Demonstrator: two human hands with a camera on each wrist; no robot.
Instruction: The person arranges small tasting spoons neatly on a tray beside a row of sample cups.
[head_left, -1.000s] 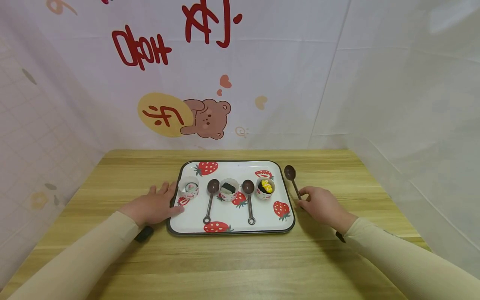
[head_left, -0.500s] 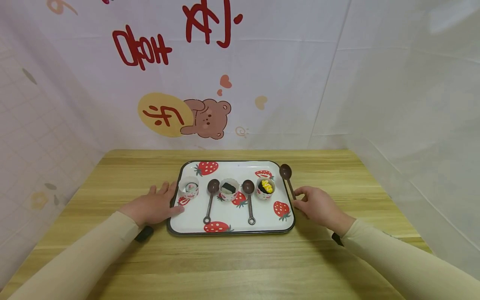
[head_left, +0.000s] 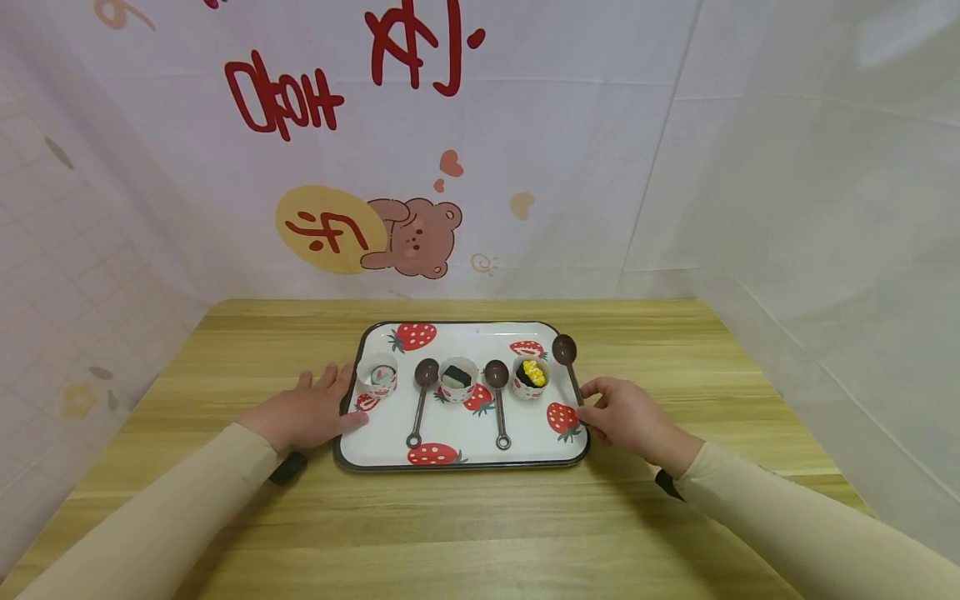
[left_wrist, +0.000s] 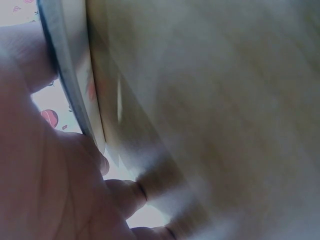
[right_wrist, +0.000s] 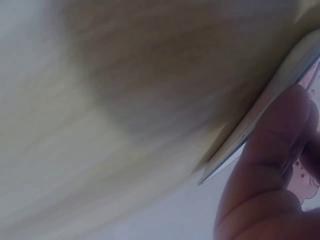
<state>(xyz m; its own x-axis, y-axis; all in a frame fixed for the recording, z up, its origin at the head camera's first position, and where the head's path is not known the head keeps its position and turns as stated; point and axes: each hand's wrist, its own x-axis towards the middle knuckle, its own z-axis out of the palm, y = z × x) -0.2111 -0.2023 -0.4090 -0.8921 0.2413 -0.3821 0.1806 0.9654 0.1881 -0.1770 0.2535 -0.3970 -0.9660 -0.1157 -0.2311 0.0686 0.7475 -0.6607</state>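
Note:
A white tray (head_left: 465, 442) with strawberry prints and a dark rim lies on the table. My left hand (head_left: 307, 410) rests at its left edge, fingers straight, the thumb reaching over the rim (left_wrist: 70, 75). At the right edge, my right hand (head_left: 630, 421) pinches the handle of a brown spoon (head_left: 565, 349), its bowl pointing away and overlapping the tray's right rim. In the right wrist view the pinching fingers (right_wrist: 270, 145) hang close over that rim. Two more brown spoons, one on the left (head_left: 427, 372) and one on the right (head_left: 497, 375), lie on the tray.
Three paper cups stand in a row on the tray: one with a sushi roll (head_left: 382, 375), one with a dark-banded piece (head_left: 457, 377), one with a yellow-topped piece (head_left: 533, 373). The wooden table (head_left: 465, 525) meets a printed white curtain (head_left: 570, 167) behind.
My right hand has carried the spoon leftward from beside the tray to over its right edge. The left hand, the tray, the cups and the other spoons have stayed in place.

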